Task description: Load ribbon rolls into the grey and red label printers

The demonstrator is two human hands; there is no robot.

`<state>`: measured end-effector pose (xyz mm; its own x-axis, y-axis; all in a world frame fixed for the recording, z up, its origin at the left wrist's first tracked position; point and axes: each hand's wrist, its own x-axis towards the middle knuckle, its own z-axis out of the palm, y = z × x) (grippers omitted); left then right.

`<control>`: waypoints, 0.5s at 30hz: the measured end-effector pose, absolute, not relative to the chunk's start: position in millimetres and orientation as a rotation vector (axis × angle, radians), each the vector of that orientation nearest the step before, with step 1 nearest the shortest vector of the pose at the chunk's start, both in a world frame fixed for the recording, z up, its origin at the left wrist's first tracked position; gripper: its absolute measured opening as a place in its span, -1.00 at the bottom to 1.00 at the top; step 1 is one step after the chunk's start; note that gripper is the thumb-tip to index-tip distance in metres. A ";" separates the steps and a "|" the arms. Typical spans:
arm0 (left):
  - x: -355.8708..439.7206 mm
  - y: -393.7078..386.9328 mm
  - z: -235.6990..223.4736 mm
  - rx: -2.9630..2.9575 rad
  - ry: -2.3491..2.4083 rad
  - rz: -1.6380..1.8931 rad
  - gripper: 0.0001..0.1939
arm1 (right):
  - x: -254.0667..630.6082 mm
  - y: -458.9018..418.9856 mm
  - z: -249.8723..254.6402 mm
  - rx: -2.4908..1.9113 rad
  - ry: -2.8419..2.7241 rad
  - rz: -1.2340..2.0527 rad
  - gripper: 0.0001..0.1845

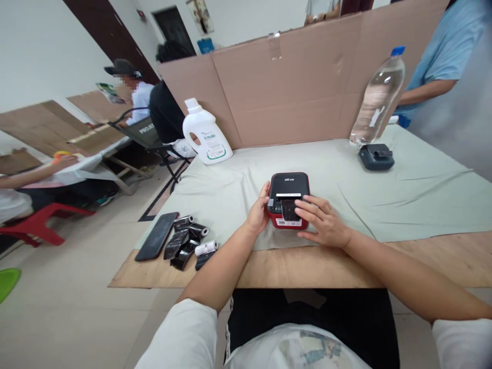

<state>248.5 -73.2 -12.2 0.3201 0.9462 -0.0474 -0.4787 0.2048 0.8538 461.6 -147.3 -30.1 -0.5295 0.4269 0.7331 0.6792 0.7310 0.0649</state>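
— What can't you make out from where you sit?

— The lettering on the small black-and-red printer is too small to read, and so is the label on its front. My right hand covers the printer's front right corner, so I cannot see what lies under the palm. My left hand hides the printer's left side.

— And your fingers?

— On the right they are spread flat, the tips resting on the black flap on top of the printer. On the left they are curled against the printer's side, thumb up along its edge; it steadies the printer without lifting it.

— Where does the printer sit?

— Near the front edge of the bench, about midway along, on the grey-green cloth, which stops short of bare wood.

— What else is on the bench?

— At the front left corner, a dark phone lies flat beside a heap of black rolls with one white roll. At the back left stands a white jug. Towards the back right, a clear bottle with a blue cap, and a dark grey device just in front of it.

— And the room?

— A cardboard screen stands along the back edge. A person in a light blue shirt is cut off at the right. At the left, others sit at another table; a red stool stands on the pale floor.
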 end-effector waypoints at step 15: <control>244.8 -61.7 -20.4 1.083 0.651 1.095 -0.33 | 454.2 -149.2 -29.4 -0.794 -2.184 -0.488 -0.51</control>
<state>244.8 -61.7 -20.4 0.3606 0.9293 0.0798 -0.3740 0.0657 0.9251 454.2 -149.2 -29.4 -0.5275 0.3864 0.7566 0.6717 0.7349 0.0930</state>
